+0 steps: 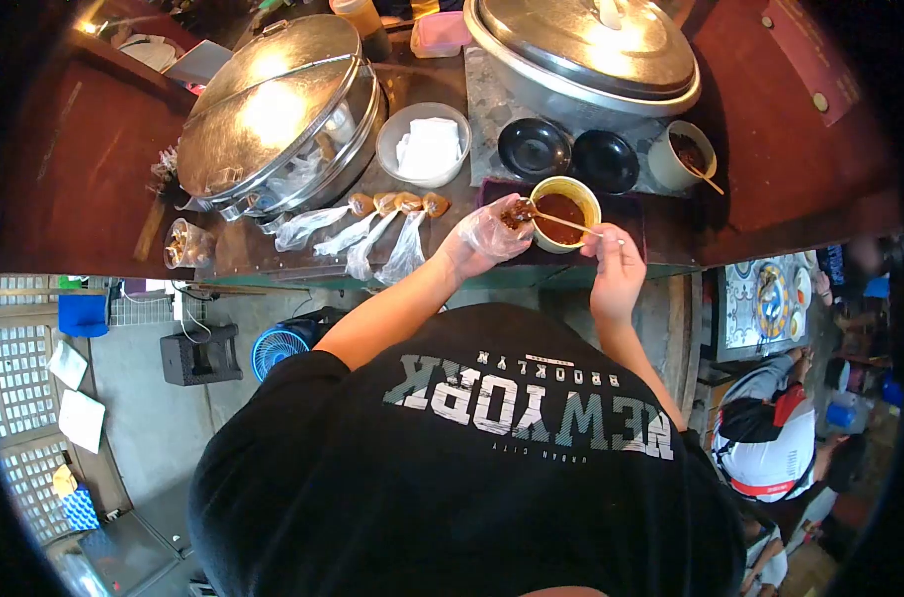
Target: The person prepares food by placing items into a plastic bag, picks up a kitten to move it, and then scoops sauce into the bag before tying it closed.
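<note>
A clear plastic bag covers my left hand (494, 235), whose fingers are wrapped round it, with dark sauce inside near the fingertips. In my right hand (613, 261) is the end of a thin wooden stick (569, 223), pinched between the fingers. The stick's other end reaches the dark sauce at the bag's opening. Just under the stick stands a pale tub (595, 206) of reddish-brown sauce (559, 219), right beside my left hand. Left of my hands, several small tied bags of brown sauce (408, 203) lie near the counter's edge.
Two large lidded steel pots (273, 109) (591, 50) stand at the back. Between them is a bowl (429, 127) of white paper. Two black dishes (535, 148) and another sauce tub (682, 156) sit behind the tub. A cup (188, 245) stands left. A person (767, 438) is at lower right.
</note>
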`<state>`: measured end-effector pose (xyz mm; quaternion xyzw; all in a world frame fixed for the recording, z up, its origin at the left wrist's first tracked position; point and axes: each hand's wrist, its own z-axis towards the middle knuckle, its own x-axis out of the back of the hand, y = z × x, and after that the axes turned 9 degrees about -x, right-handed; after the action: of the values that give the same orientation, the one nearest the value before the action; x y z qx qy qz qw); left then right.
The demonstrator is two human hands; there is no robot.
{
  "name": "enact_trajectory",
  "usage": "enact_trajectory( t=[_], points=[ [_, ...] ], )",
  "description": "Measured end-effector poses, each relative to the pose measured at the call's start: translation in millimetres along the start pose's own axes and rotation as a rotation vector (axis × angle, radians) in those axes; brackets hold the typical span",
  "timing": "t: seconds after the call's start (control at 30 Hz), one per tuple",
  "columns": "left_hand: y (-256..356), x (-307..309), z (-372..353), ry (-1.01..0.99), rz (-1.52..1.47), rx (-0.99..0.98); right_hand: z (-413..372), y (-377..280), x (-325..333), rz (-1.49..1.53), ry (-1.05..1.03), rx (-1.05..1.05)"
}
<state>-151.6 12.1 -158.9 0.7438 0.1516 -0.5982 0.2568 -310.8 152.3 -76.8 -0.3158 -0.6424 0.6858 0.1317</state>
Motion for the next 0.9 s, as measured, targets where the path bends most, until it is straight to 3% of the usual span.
enact_trajectory(
  t=[0.13, 0.23, 0.33, 0.47, 0.6, 0.8, 0.9],
  points=[
    [0.3, -11.3, -7.6, -0.02, 0.026, -0.029, -9.6, -10.9, -12.5, -0.441, -0.191, 0.274],
    [1.5, 1.8, -1.7, -0.057, -0.018, -0.01, -10.9, -16.3, -14.0, -0.486, -0.185, 0.345],
    [0.9, 6.6, -0.5, -0.08, -0.026, -0.006, -8.4, -9.9, -10.0, -0.368, -0.113, 0.203],
    [0.1, -6.6, -1.0, 0.061, 0.027, -0.007, 2.8, 7.3, 2.6, 0.106, 0.0, -0.121],
    [0.7, -16.8, -4.9, 0.048, 0.024, 0.0, 7.6, 7.7, 11.2, 0.331, 0.064, -0.313],
    [0.3, 5.0, 5.0, -0.002, -0.105, 0.047, 15.2, 5.6, 25.4, 0.365, 0.216, -0.269],
    [0.6, -3.8, -0.9, -0.024, -0.105, 0.022, 17.5, 8.8, 27.6, 0.095, 0.23, -0.09]
  ],
)
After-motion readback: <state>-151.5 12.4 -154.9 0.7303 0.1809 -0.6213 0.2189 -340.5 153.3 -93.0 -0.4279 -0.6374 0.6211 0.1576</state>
